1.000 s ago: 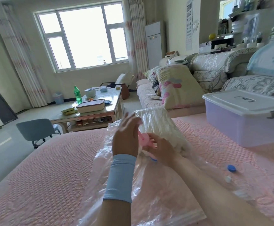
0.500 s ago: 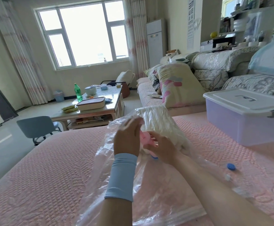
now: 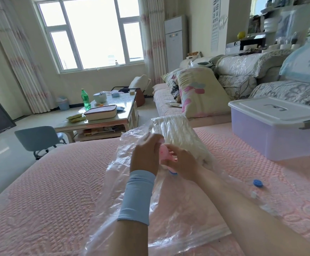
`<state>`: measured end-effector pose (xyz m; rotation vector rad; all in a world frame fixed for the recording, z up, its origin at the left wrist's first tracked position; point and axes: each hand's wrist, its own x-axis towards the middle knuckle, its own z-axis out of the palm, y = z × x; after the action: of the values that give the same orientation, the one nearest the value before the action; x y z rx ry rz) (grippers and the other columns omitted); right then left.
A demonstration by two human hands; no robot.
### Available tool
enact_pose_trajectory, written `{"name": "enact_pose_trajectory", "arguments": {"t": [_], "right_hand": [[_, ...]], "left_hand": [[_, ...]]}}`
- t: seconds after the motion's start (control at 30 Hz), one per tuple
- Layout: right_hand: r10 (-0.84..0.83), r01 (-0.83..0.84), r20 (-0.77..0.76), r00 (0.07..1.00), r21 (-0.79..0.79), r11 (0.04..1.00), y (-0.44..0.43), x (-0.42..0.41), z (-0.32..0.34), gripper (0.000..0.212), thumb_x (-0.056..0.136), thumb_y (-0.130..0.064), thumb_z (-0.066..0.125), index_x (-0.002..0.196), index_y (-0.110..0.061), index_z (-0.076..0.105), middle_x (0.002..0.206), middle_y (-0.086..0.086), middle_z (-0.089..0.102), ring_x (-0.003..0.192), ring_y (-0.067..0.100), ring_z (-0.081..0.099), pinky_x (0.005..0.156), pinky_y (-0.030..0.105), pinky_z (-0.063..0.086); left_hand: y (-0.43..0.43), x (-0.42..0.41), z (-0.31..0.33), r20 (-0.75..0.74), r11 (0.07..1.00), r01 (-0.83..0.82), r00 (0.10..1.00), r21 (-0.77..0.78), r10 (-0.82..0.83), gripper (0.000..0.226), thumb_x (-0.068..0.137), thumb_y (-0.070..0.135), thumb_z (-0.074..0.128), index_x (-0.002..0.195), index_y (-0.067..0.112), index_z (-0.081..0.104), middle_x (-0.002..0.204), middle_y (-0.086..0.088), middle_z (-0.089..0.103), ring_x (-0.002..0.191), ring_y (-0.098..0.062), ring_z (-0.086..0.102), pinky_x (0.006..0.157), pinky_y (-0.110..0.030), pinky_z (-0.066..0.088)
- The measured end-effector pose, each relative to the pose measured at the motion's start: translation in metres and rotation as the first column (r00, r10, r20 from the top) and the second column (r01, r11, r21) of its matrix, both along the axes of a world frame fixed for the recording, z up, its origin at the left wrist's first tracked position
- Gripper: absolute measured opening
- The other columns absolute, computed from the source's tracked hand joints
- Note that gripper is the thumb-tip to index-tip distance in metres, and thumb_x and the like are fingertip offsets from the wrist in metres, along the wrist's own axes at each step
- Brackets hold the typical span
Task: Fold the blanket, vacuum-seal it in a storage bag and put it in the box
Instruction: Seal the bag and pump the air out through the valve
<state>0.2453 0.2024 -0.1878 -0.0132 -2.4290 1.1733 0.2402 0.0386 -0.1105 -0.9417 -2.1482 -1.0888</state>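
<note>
Now | clear bag [image 3: 170,215] lay on the near pink bedspread [image 3: 54,191] | above it left hand [image 3: 145,154] curled round a pink pump [image 3: 163,152], right hand [image 3: 183,163] pinched its lower end | blue cap [image 3: 258,183] right | folded blanket [image 3: 176,132] inside bag's far end | lidded box [image 3: 272,137] far right

The bedspread [image 3: 58,182] is quilted pink, blanket [image 3: 178,132] white, pump [image 3: 163,153] pink, cap [image 3: 258,183] blue, box [image 3: 261,139] lilac.

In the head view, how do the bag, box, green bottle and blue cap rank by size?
Largest to smallest:
bag
box
bottle
cap
The bag lies nearest the camera, so its lead over the box is unsure.
</note>
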Motion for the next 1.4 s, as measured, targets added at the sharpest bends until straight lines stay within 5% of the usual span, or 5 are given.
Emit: {"name": "enact_pose_trajectory", "arguments": {"t": [0.23,0.47,0.73,0.97,1.4], "right_hand": [[-0.002,0.002,0.025,1.0,-0.006,1.0,-0.002,-0.003,-0.002,0.05,0.078,-0.032,0.081,0.124,-0.039,0.062,0.11,-0.016,0.071,0.102,0.003,0.064,0.095,0.029,0.052],[-0.01,0.01,0.003,1.0,-0.077,0.997,-0.002,-0.003,-0.004,0.045,0.075,-0.041,0.08,0.116,-0.047,0.063,0.1,-0.015,0.073,0.094,0.0,0.068,0.089,0.036,0.056],[-0.002,0.003,0.013,1.0,-0.109,0.994,0.0,-0.008,-0.007,0.05,0.072,-0.039,0.082,0.119,-0.044,0.065,0.106,-0.016,0.072,0.097,-0.002,0.066,0.089,0.024,0.053],[0.0,0.003,0.022,1.0,-0.127,0.992,-0.004,-0.008,-0.007,0.053,0.068,-0.047,0.079,0.118,-0.044,0.065,0.104,-0.013,0.073,0.097,0.003,0.068,0.092,0.038,0.056],[0.0,0.003,0.031,1.0,-0.094,0.996,0.0,-0.009,-0.007,0.05,0.065,-0.055,0.078,0.112,-0.057,0.06,0.105,-0.018,0.072,0.098,0.0,0.067,0.093,0.039,0.055]], "left_hand": [[-0.015,0.0,0.033,-0.299,0.898,-0.144,0.911,0.415,0.284,0.018,0.097,0.012,0.051,0.101,0.011,0.07,0.113,0.001,0.069,0.124,-0.022,0.056,0.105,-0.024,0.041],[0.008,-0.001,-0.019,0.146,1.0,0.009,0.989,-0.017,-0.006,0.016,0.091,0.006,0.059,0.093,0.013,0.073,0.102,-0.007,0.07,0.104,-0.028,0.064,0.081,-0.016,0.041],[-0.013,-0.002,0.037,-0.262,0.886,-0.122,0.929,0.446,0.26,0.026,0.099,0.023,0.047,0.104,0.013,0.071,0.113,0.0,0.07,0.121,-0.02,0.058,0.1,-0.033,0.048],[0.004,-0.006,-0.015,0.223,0.999,0.007,0.975,-0.044,0.003,0.017,0.092,0.012,0.058,0.095,0.018,0.073,0.1,-0.003,0.071,0.097,-0.028,0.066,0.077,-0.024,0.047],[-0.004,-0.004,-0.003,-0.043,0.99,-0.032,0.998,0.137,0.038,0.015,0.091,0.003,0.062,0.094,0.011,0.075,0.113,-0.005,0.071,0.121,-0.027,0.059,0.099,-0.034,0.049]]}}
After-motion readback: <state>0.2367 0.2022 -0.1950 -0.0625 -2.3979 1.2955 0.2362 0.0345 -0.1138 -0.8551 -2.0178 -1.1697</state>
